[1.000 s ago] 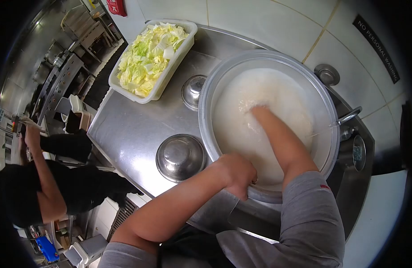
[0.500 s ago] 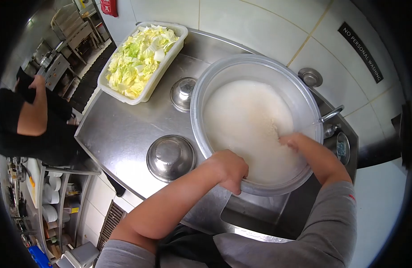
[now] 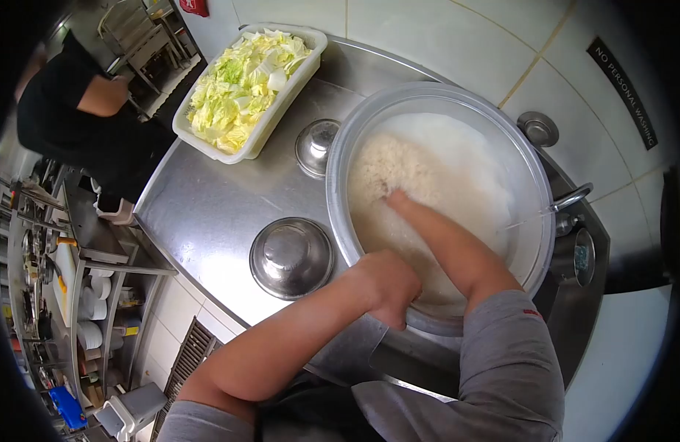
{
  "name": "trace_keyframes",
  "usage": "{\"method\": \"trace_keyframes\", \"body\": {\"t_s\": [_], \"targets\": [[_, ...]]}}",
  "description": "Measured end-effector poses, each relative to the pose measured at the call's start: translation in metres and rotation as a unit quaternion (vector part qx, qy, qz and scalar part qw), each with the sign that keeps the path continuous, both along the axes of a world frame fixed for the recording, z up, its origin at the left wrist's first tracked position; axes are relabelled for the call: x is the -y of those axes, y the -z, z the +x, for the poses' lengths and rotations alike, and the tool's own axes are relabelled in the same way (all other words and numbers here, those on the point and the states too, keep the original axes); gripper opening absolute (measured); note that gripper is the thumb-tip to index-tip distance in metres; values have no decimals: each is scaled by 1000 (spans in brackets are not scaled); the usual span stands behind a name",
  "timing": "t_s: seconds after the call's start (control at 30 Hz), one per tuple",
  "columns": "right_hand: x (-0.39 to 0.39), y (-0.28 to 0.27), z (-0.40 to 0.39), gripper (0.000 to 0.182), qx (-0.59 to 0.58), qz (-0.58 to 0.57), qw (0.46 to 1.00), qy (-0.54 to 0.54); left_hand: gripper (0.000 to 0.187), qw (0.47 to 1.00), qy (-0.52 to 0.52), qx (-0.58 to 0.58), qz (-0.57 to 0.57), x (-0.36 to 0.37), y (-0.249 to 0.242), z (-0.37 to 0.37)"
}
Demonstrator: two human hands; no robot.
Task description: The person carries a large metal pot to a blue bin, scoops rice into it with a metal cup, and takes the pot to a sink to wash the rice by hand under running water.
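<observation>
A large clear plastic basin [image 3: 535,188] sits over the sink, filled with cloudy white water and rice [image 3: 388,169]. My left hand [image 3: 388,283] grips the basin's near rim. My right hand [image 3: 394,196] is plunged into the rice at the basin's left side, its fingers hidden under the grains and water, so I cannot see whether they are open or closed. My right forearm slants across the basin from the grey sleeve.
Two upturned steel bowls [image 3: 292,256] [image 3: 316,145] rest on the steel counter [image 3: 207,214]. A white tray of chopped cabbage [image 3: 240,85] stands at the back left. A tap [image 3: 572,197] and a sink opening [image 3: 421,353] lie to the right and near. A person in black [image 3: 82,110] stands at left.
My right hand swept from the basin's right side to its left, pushing rice up there. My left hand stayed on the rim. The person in black moved farther back.
</observation>
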State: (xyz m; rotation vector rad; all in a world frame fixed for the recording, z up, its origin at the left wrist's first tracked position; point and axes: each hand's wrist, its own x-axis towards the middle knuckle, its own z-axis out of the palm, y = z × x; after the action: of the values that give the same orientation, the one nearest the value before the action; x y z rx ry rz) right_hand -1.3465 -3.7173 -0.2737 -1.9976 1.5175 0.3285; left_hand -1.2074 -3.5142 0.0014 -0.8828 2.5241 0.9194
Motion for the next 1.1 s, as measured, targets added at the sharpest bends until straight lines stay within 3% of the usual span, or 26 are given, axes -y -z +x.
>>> {"method": "trace_keyframes", "body": {"t_s": [0.03, 0.1, 0.13, 0.23, 0.33, 0.63, 0.87, 1.03, 1.1], "targets": [[27, 25, -20, 51, 60, -20, 997, 47, 41, 1000, -3, 4, 0, 0, 2, 0], [30, -11, -35, 62, 69, 7, 990, 119, 45, 1000, 2, -17, -4, 0, 6, 1], [18, -67, -43, 69, 17, 52, 988, 144, 45, 1000, 1, -15, -3, 0, 6, 1], [36, -69, -98, 72, -122, 109, 981, 107, 46, 1000, 9, -11, -2, 1, 2, 0], [3, -67, -135, 67, -157, 92, 981, 71, 46, 1000, 11, -3, 9, 1, 1, -1], [-105, -28, -83, 55, -13, 67, 998, -7, 44, 1000, -2, 10, 25, 2, -4, 0], [1, -25, -44, 47, -46, -49, 998, -17, 45, 1000, 4, -4, 13, 2, 2, 0], [46, -49, -93, 42, -107, -179, 978, -9, 46, 1000, -6, 10, 8, 0, -5, 0], [48, -95, -118, 47, -143, -162, 970, 111, 46, 1000, -2, 8, 6, 0, -2, -1]]}}
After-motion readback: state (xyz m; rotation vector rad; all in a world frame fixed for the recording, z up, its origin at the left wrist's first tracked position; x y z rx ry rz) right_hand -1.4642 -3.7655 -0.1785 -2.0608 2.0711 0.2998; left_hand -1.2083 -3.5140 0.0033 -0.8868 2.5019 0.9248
